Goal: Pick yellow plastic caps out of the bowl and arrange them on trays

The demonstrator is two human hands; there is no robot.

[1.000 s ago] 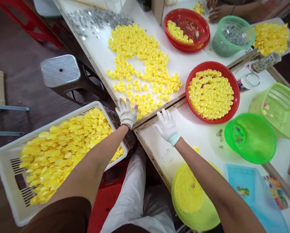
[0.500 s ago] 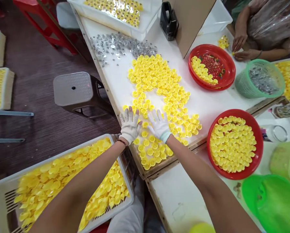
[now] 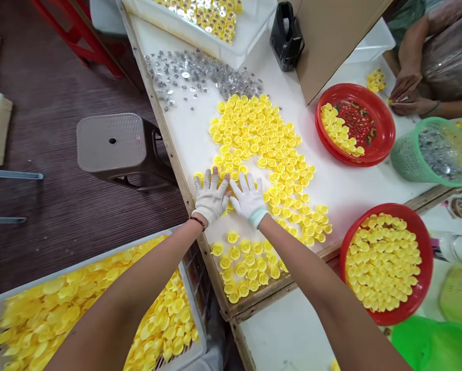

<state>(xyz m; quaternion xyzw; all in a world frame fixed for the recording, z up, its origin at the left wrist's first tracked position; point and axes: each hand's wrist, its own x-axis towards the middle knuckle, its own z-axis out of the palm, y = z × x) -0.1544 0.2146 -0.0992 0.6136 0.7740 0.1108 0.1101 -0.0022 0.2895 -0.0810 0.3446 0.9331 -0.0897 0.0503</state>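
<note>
Both of my hands wear white gloves with bare fingertips showing on the left one. My left hand [image 3: 211, 195] lies spread over small yellow plastic cups [image 3: 254, 129] near the table's left edge. Beside it, my right hand [image 3: 248, 198] is also flat with fingers apart, its thumb close to the left thumb. Neither hand grips anything; some cups lie under or just ahead of the fingers. The cups spread over the white tabletop [image 3: 192, 136], with a smaller group [image 3: 250, 263] nearer the front corner. Behind them lies a scatter of small silvery pieces [image 3: 215, 72].
A white tray [image 3: 250, 44] stands at the back, near a black tape dispenser [image 3: 287, 38] and cardboard [image 3: 331, 36]. Red bowls [image 3: 426, 257] and a green basket [image 3: 409, 154] are right. A crate of yellow pieces [image 3: 177, 355] sits lower left. Another person's hands [image 3: 409, 93] work at upper right.
My hands have come closer together over the cups. The view has shifted, so most of the table appears lower and further right. The gap before the front group of cups looks wider.
</note>
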